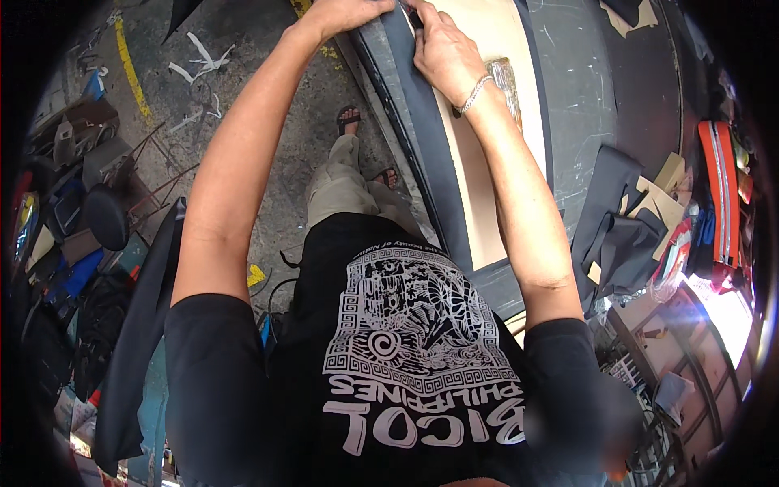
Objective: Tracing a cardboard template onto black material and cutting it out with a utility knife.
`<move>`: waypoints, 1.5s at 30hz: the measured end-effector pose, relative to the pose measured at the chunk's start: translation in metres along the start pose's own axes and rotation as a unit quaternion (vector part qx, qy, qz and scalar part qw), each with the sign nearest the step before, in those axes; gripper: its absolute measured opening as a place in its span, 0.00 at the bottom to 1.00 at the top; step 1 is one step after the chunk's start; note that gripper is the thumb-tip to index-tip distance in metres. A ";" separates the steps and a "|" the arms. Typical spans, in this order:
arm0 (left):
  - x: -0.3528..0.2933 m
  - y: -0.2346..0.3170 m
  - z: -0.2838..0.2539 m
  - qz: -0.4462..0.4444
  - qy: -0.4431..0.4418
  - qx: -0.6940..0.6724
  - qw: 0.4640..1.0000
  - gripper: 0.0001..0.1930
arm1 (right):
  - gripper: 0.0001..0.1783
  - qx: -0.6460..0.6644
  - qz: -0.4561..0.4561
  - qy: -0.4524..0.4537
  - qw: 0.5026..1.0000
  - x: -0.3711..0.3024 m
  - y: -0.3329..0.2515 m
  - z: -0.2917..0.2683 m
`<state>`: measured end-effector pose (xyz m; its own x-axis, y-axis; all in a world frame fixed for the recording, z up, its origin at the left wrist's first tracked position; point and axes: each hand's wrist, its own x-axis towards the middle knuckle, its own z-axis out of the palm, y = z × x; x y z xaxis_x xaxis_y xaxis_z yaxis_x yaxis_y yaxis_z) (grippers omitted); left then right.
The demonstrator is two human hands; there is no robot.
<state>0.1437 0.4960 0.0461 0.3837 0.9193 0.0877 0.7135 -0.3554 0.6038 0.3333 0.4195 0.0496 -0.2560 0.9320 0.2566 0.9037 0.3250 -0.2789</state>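
Note:
A long tan panel (479, 219) edged with black material (434, 146) lies on the dark worktable. My left hand (345, 15) reaches to the table's near edge at the top of the view, its fingers stretched toward the black edging and partly cut off by the frame. My right hand (446, 53), with a chain bracelet at the wrist, is closed over the black strip. A small dark thing shows at its fingers, too little of it visible to name. Partly behind my right wrist, a brownish, shiny wrapped block (505, 85) rests on the panel.
Black and tan offcuts (629, 211) are heaped on the table's right side, near a red-orange bag (720, 191) with a grey zip-like stripe. White scraps (199, 61) lie on the stained concrete floor. Bags and mixed goods (89, 211) crowd the left.

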 end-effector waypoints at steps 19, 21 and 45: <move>-0.003 -0.005 0.004 0.000 0.008 0.018 1.000 0.17 | 0.24 0.094 0.021 -0.106 0.990 -0.054 -0.002 -0.022; -0.002 -0.004 0.004 0.003 0.002 0.011 1.000 0.17 | 0.25 0.101 0.017 -0.098 0.990 -0.064 0.002 -0.023; -0.020 0.005 -0.002 0.019 0.010 0.014 1.000 0.17 | 0.28 0.158 0.108 -0.163 0.968 -0.236 -0.015 -0.087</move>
<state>0.1388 0.4760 0.0489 0.3999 0.9078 0.1266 0.7150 -0.3954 0.5765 0.4099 0.1811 0.0738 -0.2134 0.9681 -0.1311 0.8115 0.1010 -0.5755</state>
